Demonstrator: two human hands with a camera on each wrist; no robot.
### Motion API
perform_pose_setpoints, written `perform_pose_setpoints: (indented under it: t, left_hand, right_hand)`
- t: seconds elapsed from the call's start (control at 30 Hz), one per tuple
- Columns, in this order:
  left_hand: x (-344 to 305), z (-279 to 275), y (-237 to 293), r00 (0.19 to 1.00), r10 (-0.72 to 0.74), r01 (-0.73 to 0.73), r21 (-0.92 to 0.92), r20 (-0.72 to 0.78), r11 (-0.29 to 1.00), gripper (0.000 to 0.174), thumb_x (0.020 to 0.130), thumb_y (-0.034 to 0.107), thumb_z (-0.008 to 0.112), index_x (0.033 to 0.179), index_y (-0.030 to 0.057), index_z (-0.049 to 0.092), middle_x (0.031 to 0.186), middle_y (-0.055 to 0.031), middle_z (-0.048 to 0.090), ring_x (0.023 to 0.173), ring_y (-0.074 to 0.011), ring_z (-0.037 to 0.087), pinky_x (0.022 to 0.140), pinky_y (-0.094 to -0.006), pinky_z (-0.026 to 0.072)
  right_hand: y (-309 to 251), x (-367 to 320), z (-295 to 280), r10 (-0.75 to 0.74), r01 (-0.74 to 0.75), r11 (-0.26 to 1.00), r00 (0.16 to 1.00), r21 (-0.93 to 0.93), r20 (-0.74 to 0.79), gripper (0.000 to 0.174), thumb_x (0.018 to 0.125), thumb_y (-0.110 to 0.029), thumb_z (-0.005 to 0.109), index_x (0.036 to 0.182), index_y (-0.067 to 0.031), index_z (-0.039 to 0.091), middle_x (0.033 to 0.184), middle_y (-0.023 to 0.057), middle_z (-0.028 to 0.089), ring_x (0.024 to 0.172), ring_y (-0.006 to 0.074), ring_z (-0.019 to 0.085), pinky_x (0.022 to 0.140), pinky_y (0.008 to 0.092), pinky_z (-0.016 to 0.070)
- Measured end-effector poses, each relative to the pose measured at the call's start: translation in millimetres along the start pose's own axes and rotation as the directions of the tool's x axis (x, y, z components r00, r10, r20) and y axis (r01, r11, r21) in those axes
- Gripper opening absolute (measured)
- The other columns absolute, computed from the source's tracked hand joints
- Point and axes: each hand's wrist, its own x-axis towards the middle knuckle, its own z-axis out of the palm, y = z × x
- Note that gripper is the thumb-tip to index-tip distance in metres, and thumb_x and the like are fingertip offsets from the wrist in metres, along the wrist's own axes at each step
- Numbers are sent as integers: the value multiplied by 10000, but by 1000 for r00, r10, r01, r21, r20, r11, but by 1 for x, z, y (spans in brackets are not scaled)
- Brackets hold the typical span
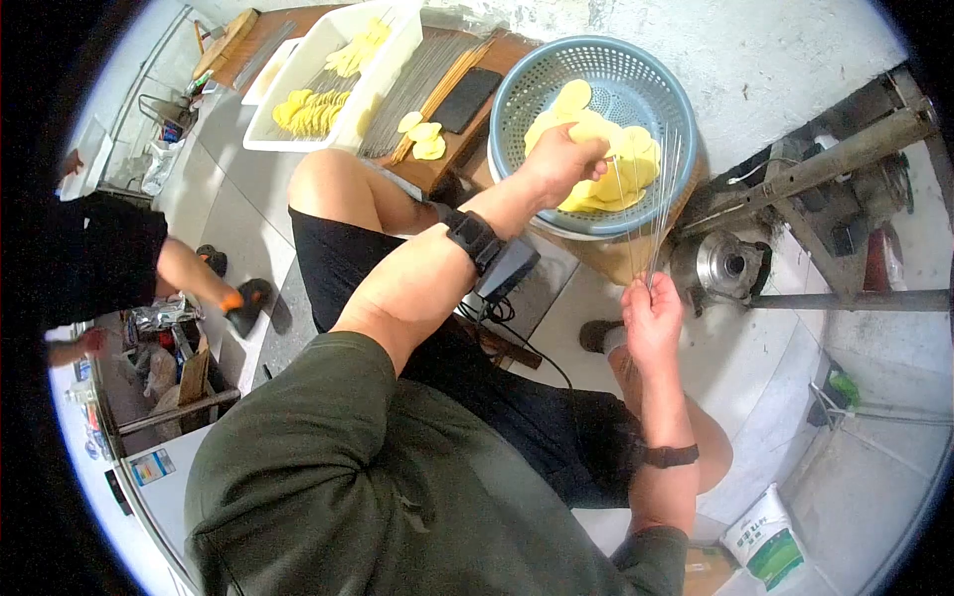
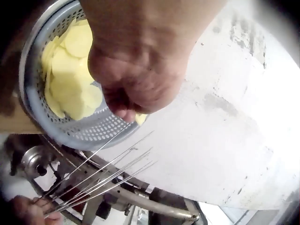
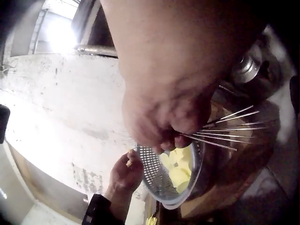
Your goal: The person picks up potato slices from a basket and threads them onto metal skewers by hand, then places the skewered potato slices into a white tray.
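My left hand (image 1: 562,167) is over the blue-grey plastic colander (image 1: 509,117), which holds a heap of thin yellow slices (image 1: 573,96) that look like potato. Between its thumb and fingers it pinches a yellow slice (image 2: 140,119), mostly hidden behind the fingers in the left wrist view. Just right of the colander, my right hand (image 1: 653,316) grips several thin metal skewers (image 1: 660,219) near their lower ends. They fan out upward, and one reaches the left fingertips.
A white bin (image 1: 405,45) at the upper left holds threaded slices. Bare skewers (image 1: 407,89) and loose slices (image 1: 427,149) lie beside it on a wooden board. A metal frame (image 1: 815,164) stands at right. Another person's leg (image 1: 194,273) shows at left.
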Motion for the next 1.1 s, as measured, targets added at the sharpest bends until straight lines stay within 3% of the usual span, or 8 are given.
perform_pose_setpoints:
  t: [0.13, 0.23, 0.57, 0.73, 0.87, 0.93, 1.07, 1.1]
  left_hand:
    - [0, 3, -9, 994, 112, -112, 46, -6, 993, 282, 891, 62, 601, 1143, -38, 523, 950, -92, 619, 741, -156, 614, 637, -257, 510]
    - [0, 7, -7, 993, 117, -116, 48, -28, 992, 312, 895, 75, 609, 1168, -39, 510, 1015, -100, 619, 815, -177, 631, 668, -265, 525]
    - [1, 10, -11, 988, 152, -149, 68, -42, 987, 283, 894, 81, 618, 1134, -37, 527, 1026, -102, 623, 836, -178, 633, 695, -276, 537]
    - [-2, 13, -18, 991, 129, -118, 199, -42, 973, 235, 886, 87, 630, 1076, -27, 551, 931, -86, 640, 751, -155, 634, 677, -263, 529]
    - [-24, 23, -40, 997, -7, -31, 457, 80, 889, 273, 892, 143, 647, 1083, -36, 570, 913, -76, 660, 704, -123, 629, 650, -251, 517]
    - [-33, 25, -56, 985, -124, 62, 419, 123, 906, 292, 895, 161, 644, 1108, -24, 568, 918, -68, 660, 711, -119, 629, 658, -256, 520]
    - [-23, 3, -81, 984, -78, -10, 493, 158, 870, 349, 884, 200, 658, 1147, -5, 555, 915, -51, 654, 768, -123, 633, 695, -263, 523]
    - [-13, -12, -77, 985, 75, -154, 611, 153, 777, 351, 865, 215, 673, 1119, -6, 573, 901, -43, 652, 800, -126, 632, 728, -270, 520]
  right_hand:
    - [-1, 1, 2, 32, -33, 999, 999, -14, -43, 75, 936, -97, 509, 945, -23, 515, 698, 13, 558, 552, 54, 455, 495, 203, 371]
    - [1, 0, 3, 34, -36, 999, 998, -37, -55, 78, 938, -96, 503, 943, -20, 515, 687, 16, 554, 546, 62, 462, 487, 211, 378]
    - [3, -4, 4, 63, -70, 995, 993, -71, -96, 91, 933, -102, 501, 932, -15, 526, 663, 23, 559, 524, 70, 475, 466, 227, 389]
    - [-1, -5, 7, 96, -108, 989, 988, -99, -123, 99, 932, -107, 505, 904, -18, 539, 661, 23, 566, 506, 70, 476, 445, 226, 378]
    - [-2, -2, 5, 111, -113, 994, 986, -4, -124, 90, 934, -109, 506, 901, -33, 541, 659, 12, 553, 497, 63, 465, 431, 213, 366]
    - [-5, -1, 2, 136, -134, 991, 981, 25, -135, 86, 936, -110, 505, 901, -39, 540, 659, 9, 548, 495, 59, 459, 427, 206, 361]
    - [-2, 2, -7, 156, -147, 987, 976, 64, -152, 87, 948, -123, 499, 906, -54, 532, 666, 5, 539, 487, 51, 437, 412, 195, 336]
    - [-1, 3, -8, 137, -126, 989, 977, 76, -161, 84, 950, -124, 499, 913, -54, 528, 665, 4, 537, 489, 51, 436, 413, 197, 335]
